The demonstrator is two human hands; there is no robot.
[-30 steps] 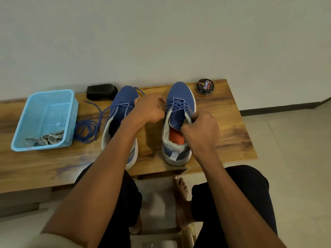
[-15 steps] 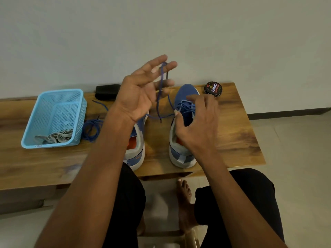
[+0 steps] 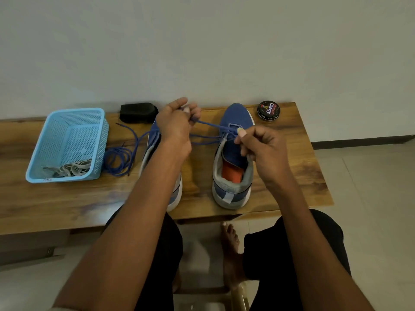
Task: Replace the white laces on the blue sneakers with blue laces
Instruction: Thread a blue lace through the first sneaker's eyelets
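Sneakers side by side on bench (image 3: 67,205), heels nearest: right sneaker (image 3: 233,167) in full view, left sneaker (image 3: 155,140) largely behind forearm. Right hand (image 3: 262,147) above right sneaker's collar, pinching blue lace (image 3: 211,125) at eyelets. Left hand (image 3: 177,124) left of right sneaker's toe, fingers curled around lace's other end, strand taut between hands. Spare lace (image 3: 119,158) coiled farther left, beside basket (image 3: 67,122) holding white laces (image 3: 69,168). Polish tin (image 3: 268,110) just past toe, to right.
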